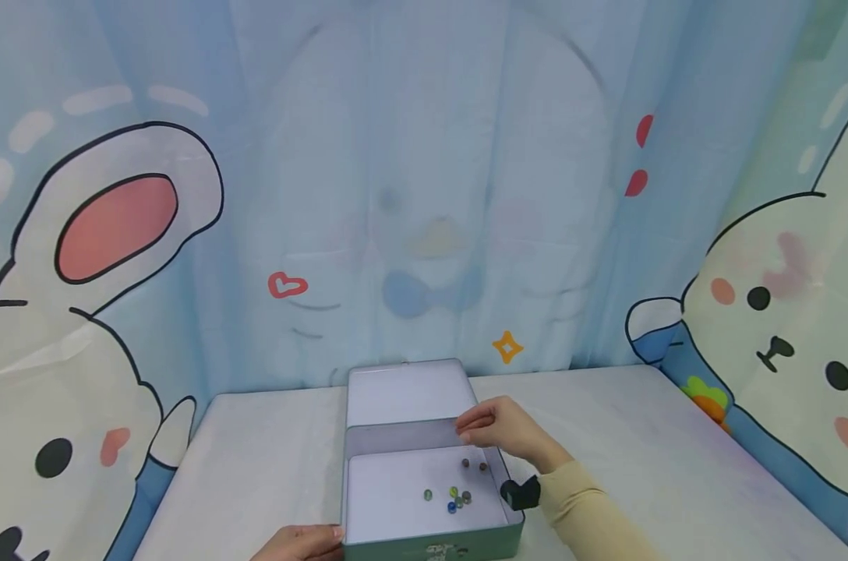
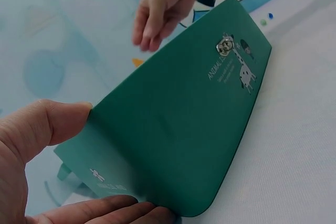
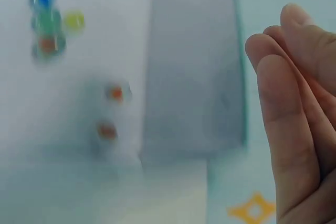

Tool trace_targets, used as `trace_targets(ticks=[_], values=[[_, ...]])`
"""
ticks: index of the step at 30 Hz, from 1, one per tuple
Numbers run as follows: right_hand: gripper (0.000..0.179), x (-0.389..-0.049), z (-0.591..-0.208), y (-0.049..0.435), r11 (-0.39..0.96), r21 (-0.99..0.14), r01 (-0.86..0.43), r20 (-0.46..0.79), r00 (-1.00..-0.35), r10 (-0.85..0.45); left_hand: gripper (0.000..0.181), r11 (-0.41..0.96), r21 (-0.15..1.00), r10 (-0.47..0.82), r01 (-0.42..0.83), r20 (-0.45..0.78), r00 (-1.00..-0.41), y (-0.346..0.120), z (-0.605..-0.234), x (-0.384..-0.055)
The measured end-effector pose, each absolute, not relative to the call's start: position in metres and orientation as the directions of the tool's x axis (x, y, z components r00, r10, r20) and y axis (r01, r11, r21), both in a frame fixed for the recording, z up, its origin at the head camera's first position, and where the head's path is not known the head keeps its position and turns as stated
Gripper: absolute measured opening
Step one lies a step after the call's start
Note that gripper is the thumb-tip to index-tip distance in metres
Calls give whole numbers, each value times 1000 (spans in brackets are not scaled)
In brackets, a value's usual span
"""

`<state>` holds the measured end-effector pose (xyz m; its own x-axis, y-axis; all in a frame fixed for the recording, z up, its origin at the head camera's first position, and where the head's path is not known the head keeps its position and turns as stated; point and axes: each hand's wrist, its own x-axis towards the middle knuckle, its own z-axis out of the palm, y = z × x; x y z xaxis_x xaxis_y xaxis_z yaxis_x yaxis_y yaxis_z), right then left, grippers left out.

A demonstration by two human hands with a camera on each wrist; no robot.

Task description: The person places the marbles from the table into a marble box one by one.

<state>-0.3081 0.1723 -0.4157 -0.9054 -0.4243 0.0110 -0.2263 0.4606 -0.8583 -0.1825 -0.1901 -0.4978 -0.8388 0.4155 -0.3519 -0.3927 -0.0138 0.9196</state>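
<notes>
A green tin box (image 1: 434, 544) with a giraffe print on its front stands on the table, its lid (image 1: 408, 393) raised at the back. Several glass marbles (image 1: 454, 492), mostly green with one blue and some brownish ones, lie scattered on its pale floor. My left hand (image 1: 303, 541) grips the front left corner of the box, thumb at the rim and fingers along the outside in the left wrist view. Over the back right of the box hovers my right hand (image 1: 497, 428), fingers loosely bent near the thumb. Nothing shows between its fingertips (image 3: 278, 77).
White cloth (image 1: 270, 460) covers the table around the box. A curtain (image 1: 424, 195) with cartoon animals hangs behind and at both sides. In the left wrist view, a blue ball (image 2: 270, 16) and a pale green one (image 2: 263, 22) show past the box's end.
</notes>
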Motion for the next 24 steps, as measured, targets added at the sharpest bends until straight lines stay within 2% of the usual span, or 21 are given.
trace_targets(ticks=[4, 8, 12, 20, 24], values=[[38, -303, -404, 224, 499, -846, -188, 9, -941, -338, 60, -21, 913, 422, -407, -360, -832, -190, -498, -182], [47, -299, -398, 280, 557, -829, -56, -59, -981, -187, 59, -12, 903, 430, -429, -383, -818, -191, -498, -184], [50, -295, -407, 320, 568, -821, 54, -126, -988, -88, 59, -4, 902, 421, -431, -390, -819, -192, -497, -184], [42, -287, -460, 335, 576, -789, 215, -245, -969, 26, 60, -19, 903, 421, -430, -383, -822, -189, -496, -181], [33, -283, -482, 333, 603, -760, 241, -267, -962, 48, 59, -26, 897, 434, -441, -387, -813, -187, -495, -181]])
